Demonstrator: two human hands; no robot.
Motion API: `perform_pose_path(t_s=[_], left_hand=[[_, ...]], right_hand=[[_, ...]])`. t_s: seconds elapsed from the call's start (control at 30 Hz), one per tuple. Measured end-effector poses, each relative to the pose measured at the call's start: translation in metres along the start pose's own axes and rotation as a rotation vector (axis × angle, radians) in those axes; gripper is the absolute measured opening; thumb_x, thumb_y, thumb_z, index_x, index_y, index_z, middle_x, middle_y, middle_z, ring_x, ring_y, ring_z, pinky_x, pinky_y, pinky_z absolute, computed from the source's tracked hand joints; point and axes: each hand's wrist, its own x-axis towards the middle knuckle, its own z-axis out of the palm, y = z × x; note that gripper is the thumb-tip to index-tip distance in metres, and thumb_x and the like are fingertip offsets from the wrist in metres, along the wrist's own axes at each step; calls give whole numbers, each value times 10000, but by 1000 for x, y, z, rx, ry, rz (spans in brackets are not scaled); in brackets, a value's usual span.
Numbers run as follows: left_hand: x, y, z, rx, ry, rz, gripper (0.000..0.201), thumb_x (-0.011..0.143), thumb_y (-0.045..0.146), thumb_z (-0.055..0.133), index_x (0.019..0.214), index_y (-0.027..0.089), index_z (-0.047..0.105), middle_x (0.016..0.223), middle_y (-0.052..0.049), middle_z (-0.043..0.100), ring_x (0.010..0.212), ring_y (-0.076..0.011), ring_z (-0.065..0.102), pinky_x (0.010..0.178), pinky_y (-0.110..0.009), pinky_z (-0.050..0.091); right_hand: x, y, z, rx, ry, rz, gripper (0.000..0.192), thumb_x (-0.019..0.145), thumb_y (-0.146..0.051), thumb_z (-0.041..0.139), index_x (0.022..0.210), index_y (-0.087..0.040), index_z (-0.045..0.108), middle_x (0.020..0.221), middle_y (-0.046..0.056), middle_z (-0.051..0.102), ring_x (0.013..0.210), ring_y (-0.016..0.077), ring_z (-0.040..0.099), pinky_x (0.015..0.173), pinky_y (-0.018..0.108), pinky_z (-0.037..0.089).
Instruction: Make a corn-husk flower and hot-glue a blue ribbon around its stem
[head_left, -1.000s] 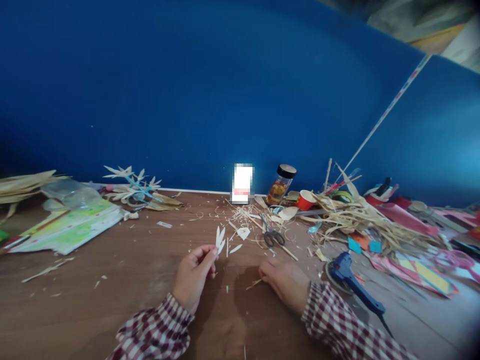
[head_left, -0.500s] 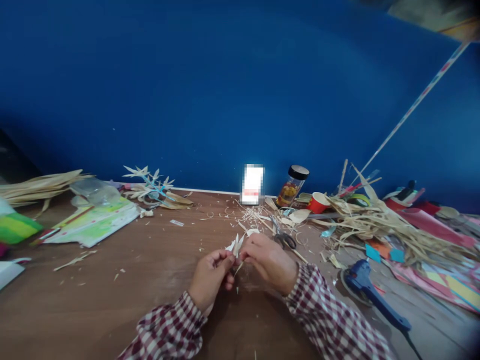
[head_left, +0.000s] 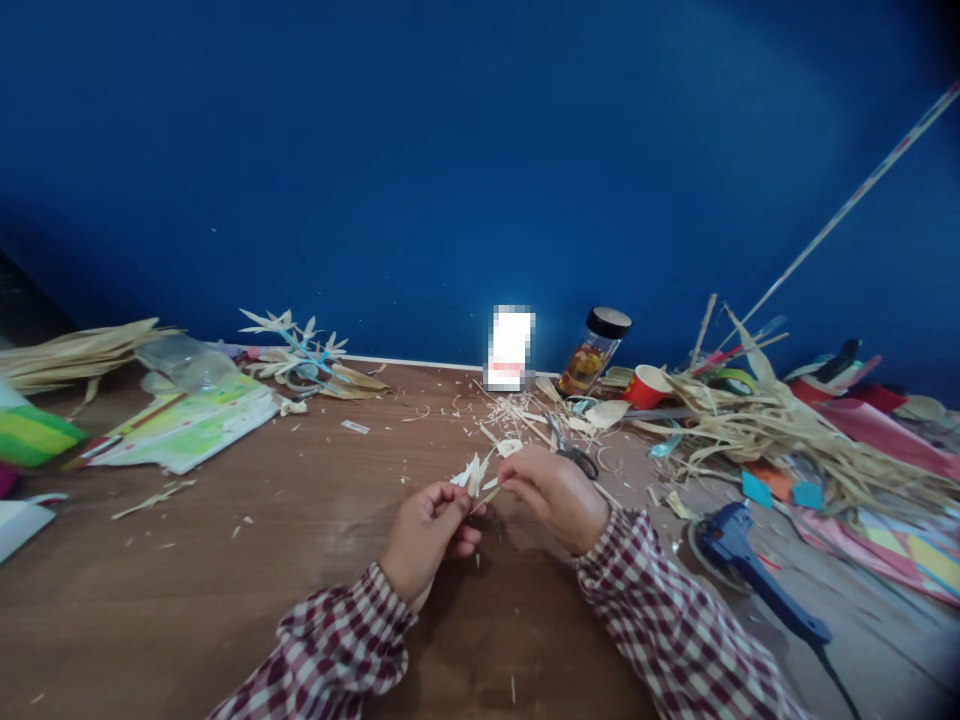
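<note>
Across the near side of the brown table [head_left: 187, 590], two forearms in checked sleeves extend forward, cuffs gathered at the wrists. The left hand [head_left: 426, 535] has thumb and forefinger clamped on the base of a small cluster of pale, pointed leaf pieces [head_left: 474, 473], tips upward; its other fingers are curled beneath. The right hand [head_left: 555, 498] is just beside it, fingertips pinched together on a thin straw-coloured strip [head_left: 487, 496]. The strip's lower end reaches the left fingertips; whether it is joined to the cluster cannot be determined.

To the right, a blue glue gun [head_left: 761, 572] lies with its cord toward the near side. Beyond the right hand lie dark-handled scissors [head_left: 583, 461], near scattered pale shavings [head_left: 512, 410]. A large heap of dried strips [head_left: 739, 428] occupies the right side, next to a red paper cup [head_left: 645, 388]. At left, a green-and-yellow painted sheet [head_left: 199, 430] lies flat; past it is a blue stem with pale leaves [head_left: 304, 352]. Farther back, a black-lidded jar [head_left: 590, 360] appears tilted before the blue wall [head_left: 375, 160].
</note>
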Motion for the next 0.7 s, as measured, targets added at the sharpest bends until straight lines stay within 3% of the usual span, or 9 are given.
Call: perform_pose_path(t_s=[0.1, 0.23, 0.4, 0.7], left_hand=[[1, 0, -2, -26, 57, 26, 195, 634, 270, 656, 720, 141, 538, 687, -24, 655, 442, -49, 551, 408, -139, 453], [1, 0, -3, -32, 81, 23, 178, 635, 237, 659, 724, 135, 544, 704, -35, 662, 457, -50, 558, 433, -142, 469], [1, -1, -2, -20, 61, 6, 184, 614, 233, 676, 692, 129, 546, 628, -10, 638, 463, -63, 567, 435, -153, 477], [1, -1, -2, 23, -54, -16, 236, 629, 312, 664, 721, 132, 542, 607, 19, 607, 437, -56, 546, 407, -150, 453]], right_hand=[[-2, 1, -1, 106, 12, 43, 113, 804, -193, 485, 763, -184, 590, 675, -13, 595, 639, 112, 531, 622, 226, 405], [-3, 2, 3, 214, 1, 116, 73, 751, -178, 530, 734, -171, 601, 655, -14, 605, 590, 108, 524, 557, 210, 400], [-1, 2, 8, 280, -31, 146, 118, 754, -182, 523, 834, -171, 608, 701, -2, 622, 592, 109, 532, 557, 213, 422], [-1, 2, 9, 105, 41, -54, 93, 765, -171, 545, 748, -197, 632, 840, 30, 528, 771, 142, 518, 705, 279, 431]])
